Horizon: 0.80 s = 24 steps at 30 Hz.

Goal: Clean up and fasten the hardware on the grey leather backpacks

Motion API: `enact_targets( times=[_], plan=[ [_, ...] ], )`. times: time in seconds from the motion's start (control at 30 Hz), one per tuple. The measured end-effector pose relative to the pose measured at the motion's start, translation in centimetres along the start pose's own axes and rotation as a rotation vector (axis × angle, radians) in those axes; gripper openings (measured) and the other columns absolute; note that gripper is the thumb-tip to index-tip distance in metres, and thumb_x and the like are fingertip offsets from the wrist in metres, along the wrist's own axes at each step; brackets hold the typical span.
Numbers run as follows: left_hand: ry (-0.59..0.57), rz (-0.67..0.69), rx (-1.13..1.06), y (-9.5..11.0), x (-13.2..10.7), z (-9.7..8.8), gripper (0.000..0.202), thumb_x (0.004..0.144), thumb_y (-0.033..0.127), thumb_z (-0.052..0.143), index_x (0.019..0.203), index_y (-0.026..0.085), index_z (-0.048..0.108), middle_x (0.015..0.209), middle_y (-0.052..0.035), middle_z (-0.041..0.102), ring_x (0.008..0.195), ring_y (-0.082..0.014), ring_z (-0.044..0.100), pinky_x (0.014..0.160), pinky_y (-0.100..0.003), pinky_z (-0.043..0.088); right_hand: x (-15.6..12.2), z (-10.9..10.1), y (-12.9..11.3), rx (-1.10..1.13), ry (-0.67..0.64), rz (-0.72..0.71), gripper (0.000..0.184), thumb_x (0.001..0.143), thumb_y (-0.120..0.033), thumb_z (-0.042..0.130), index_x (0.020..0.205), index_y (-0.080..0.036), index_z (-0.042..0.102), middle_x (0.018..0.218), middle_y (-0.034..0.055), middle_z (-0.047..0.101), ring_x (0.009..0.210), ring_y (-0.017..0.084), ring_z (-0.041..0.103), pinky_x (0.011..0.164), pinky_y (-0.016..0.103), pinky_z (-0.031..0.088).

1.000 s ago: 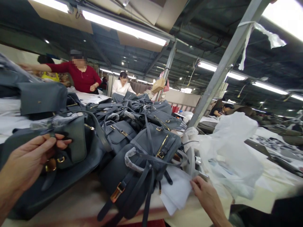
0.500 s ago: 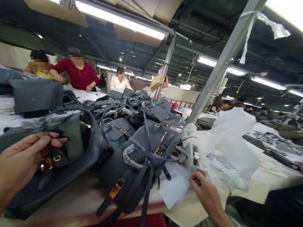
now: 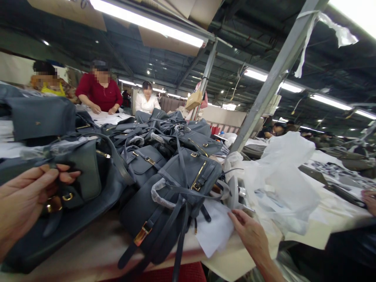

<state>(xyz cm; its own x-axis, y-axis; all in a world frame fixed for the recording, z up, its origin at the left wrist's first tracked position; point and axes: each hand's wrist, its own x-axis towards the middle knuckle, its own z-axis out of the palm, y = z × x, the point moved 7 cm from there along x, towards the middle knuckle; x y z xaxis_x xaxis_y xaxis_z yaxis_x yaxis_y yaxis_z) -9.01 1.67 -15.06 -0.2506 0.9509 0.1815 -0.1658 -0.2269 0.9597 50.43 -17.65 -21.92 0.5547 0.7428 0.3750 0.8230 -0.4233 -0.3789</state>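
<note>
At the left, my left hand is pinched closed in front of the small pocket of a dark blue-grey leather bag. What lies between thumb and fingers is too small to make out. A gold buckle and ring hang just below those fingers. On the right, my right hand has its thumb and fingertips pressed together, beside a white sheet and a round grey thing with metal parts. Whatever it may hold does not show. Between my hands lies a dark backpack with straps, gold buckles and a plastic-wrapped handle.
More dark bags are heaped behind. A white plastic bag bulges at the right, near a slanted metal post. Across the table, a person in a red top works among others. Another person's hand shows at the right edge.
My right hand has shifted slightly left and up, closer to the round grey thing. My left hand keeps its pinch. The person in red has drawn an arm in over the table.
</note>
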Motion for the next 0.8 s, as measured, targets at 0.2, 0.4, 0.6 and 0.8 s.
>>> enact_targets(
  times=[0.2, 0.4, 0.6, 0.8],
  plan=[
    [-0.023, -0.004, -0.052, -0.2, 0.0, 0.1, 0.024, 0.065, 0.031, 0.078, 0.084, 0.021, 0.067, 0.073, 0.0013, 0.072, 0.075, -0.0185, 0.072, 0.054, -0.018, 0.057, -0.8, -0.9, -2.7, -0.177, 0.062, -0.114, 0.028, 0.088, -0.041, 0.040, 0.081, -0.029, 0.065, 0.102, 0.0039, 0.070, 0.069, 0.021, 0.064, 0.051, 0.029, 0.035],
    [-0.018, -0.001, -0.040, 0.5, -0.6, 0.4, 0.021, 0.067, 0.031, 0.076, 0.081, 0.020, 0.066, 0.073, -0.0004, 0.070, 0.073, -0.0202, 0.071, 0.050, -0.021, 0.057, 0.0, -3.1, -2.4, 0.211, 0.166, -0.118, 0.030, 0.080, -0.049, 0.049, 0.076, -0.023, 0.064, 0.095, 0.0077, 0.068, 0.076, 0.021, 0.063, 0.068, 0.030, 0.048],
    [0.016, -0.072, -0.031, 0.4, -0.8, 0.7, 0.026, 0.063, 0.032, 0.076, 0.085, 0.021, 0.066, 0.073, 0.0002, 0.068, 0.069, -0.0198, 0.069, 0.040, -0.018, 0.051, 1.1, -4.4, -0.8, 0.287, 0.143, 0.068, 0.029, 0.080, -0.052, 0.047, 0.076, -0.025, 0.058, 0.057, -0.0011, 0.062, 0.055, 0.020, 0.059, 0.057, 0.031, 0.045],
    [0.005, -0.088, -0.057, 2.0, -2.2, 1.7, 0.029, 0.061, 0.034, 0.078, 0.081, 0.018, 0.064, 0.076, -0.0012, 0.071, 0.076, -0.0195, 0.069, 0.054, -0.021, 0.054, 0.8, -5.9, -1.9, 0.498, 0.182, 0.120, 0.038, 0.077, -0.058, 0.045, 0.088, -0.024, 0.057, 0.070, 0.0092, 0.073, 0.063, 0.027, 0.069, 0.056, 0.037, 0.053]
  ],
)
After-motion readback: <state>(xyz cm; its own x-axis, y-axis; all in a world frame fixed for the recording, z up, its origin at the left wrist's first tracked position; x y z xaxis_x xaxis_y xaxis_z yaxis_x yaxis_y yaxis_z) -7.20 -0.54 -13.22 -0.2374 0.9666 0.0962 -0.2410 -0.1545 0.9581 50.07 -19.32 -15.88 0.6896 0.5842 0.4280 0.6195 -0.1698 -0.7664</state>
